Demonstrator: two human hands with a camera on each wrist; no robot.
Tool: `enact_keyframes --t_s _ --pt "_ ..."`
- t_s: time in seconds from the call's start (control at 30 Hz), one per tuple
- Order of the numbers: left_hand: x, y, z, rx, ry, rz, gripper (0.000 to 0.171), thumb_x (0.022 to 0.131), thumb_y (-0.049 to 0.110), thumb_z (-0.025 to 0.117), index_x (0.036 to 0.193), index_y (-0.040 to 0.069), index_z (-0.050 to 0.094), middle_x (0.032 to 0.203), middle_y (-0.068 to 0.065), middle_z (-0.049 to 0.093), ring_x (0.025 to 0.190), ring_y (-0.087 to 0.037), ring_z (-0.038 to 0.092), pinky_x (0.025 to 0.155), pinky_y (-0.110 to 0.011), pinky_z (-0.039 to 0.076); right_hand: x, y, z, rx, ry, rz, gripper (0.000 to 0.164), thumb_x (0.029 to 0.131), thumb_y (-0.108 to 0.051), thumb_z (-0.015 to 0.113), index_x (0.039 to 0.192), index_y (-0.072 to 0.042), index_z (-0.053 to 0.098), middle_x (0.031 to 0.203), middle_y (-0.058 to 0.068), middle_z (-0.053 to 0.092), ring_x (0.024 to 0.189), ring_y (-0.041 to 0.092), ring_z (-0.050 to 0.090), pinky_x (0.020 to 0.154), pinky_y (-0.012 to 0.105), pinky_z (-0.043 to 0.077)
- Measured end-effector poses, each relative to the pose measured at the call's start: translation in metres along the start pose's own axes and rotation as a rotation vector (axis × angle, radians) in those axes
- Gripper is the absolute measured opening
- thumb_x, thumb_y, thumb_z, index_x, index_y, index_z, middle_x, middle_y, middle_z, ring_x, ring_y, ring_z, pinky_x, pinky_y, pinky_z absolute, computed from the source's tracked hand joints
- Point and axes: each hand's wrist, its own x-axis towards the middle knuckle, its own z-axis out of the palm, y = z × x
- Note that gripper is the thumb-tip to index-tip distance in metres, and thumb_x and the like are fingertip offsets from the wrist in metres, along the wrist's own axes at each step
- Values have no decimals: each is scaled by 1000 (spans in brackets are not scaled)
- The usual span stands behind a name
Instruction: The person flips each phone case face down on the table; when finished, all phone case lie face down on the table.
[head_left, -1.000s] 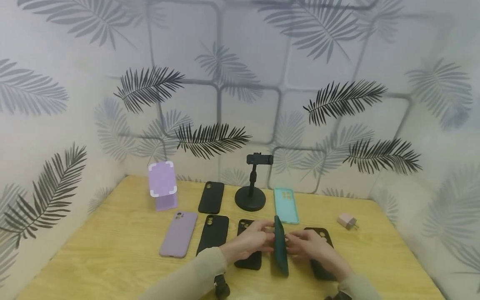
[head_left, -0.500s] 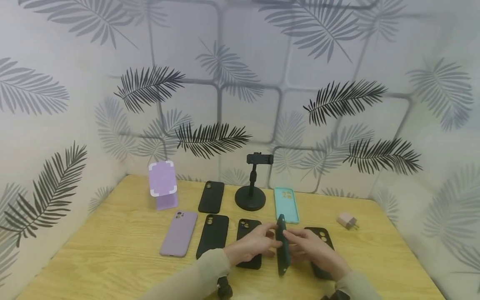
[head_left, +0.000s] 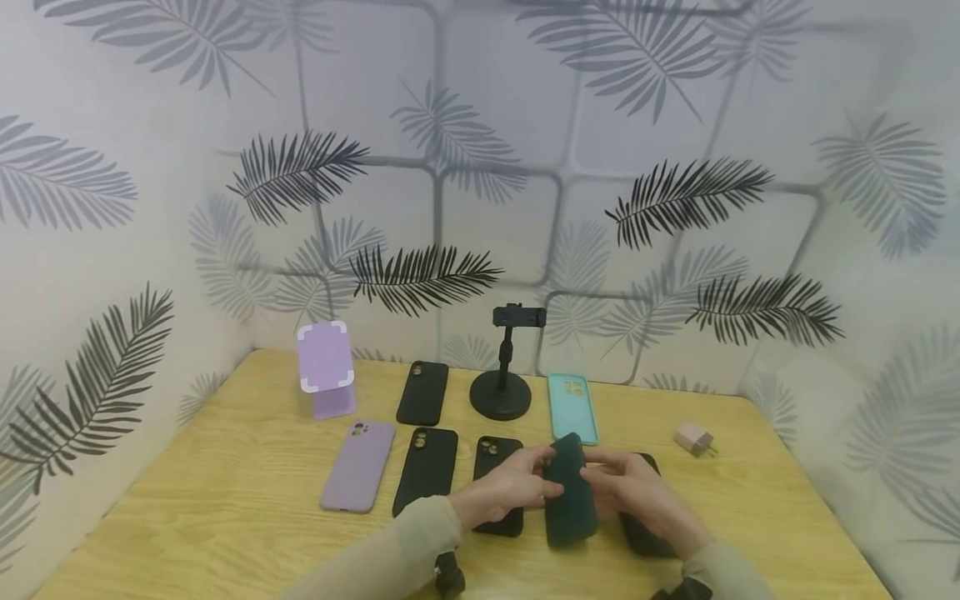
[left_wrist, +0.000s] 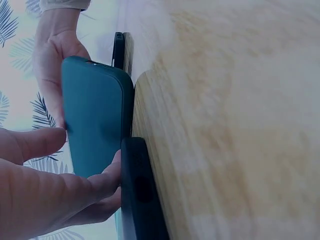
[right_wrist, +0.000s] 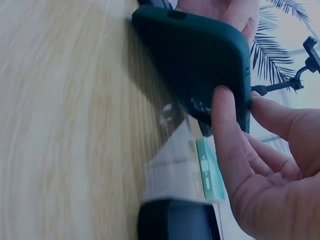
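A dark green phone case (head_left: 572, 504) is tilted above the table, one flat face turned toward the head camera. My right hand (head_left: 637, 493) pinches its right edge; in the right wrist view the thumb is at the rim and a finger lies across the dark face of the case (right_wrist: 200, 60). On the opposite edge, my left hand (head_left: 510, 482) holds it between thumb and fingers. Black phone cases lie beneath both hands: one black case (head_left: 498, 527) under the left, another black case (head_left: 645, 533) partly hidden by the right.
Left of the hands lie a black case (head_left: 426, 471), a lilac case (head_left: 358, 467) and, farther back, another black case (head_left: 423, 393). Behind stand a lilac stand (head_left: 326, 358) and a black phone holder (head_left: 502, 396). A turquoise case (head_left: 573, 412) and pink charger plug (head_left: 693, 439) are at right.
The green case has turned from edge-on to showing a broad flat face to the head camera. Both hands stay at its sides, with fingers shifted slightly along it.
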Motion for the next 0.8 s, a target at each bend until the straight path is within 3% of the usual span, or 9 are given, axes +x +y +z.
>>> enact_keyframes --t_s 0.37,0.6,0.8 --pt "-1 2 -2 49 9 -24 61 92 4 65 146 -3 39 149 -24 40 133 -42 45 94 -49 54 -7 3 -3 -191 147 50 52 89 -12 73 130 13 54 100 16 72 77 18 70 64 36 62" --pt "-2 1 -4 53 16 -29 60 92 3 64 146 -3 39 151 -27 35 139 -45 36 95 -48 53 -9 1 -4 -311 126 42 47 88 -8 71 126 15 56 96 19 73 74 23 72 61 37 62" --pt "-1 0 -5 64 13 -28 60 93 3 64 147 -3 39 151 -28 35 139 -45 35 95 -47 54 -9 3 -6 -323 106 38 43 90 -3 68 126 17 55 97 22 72 76 25 73 61 38 61"
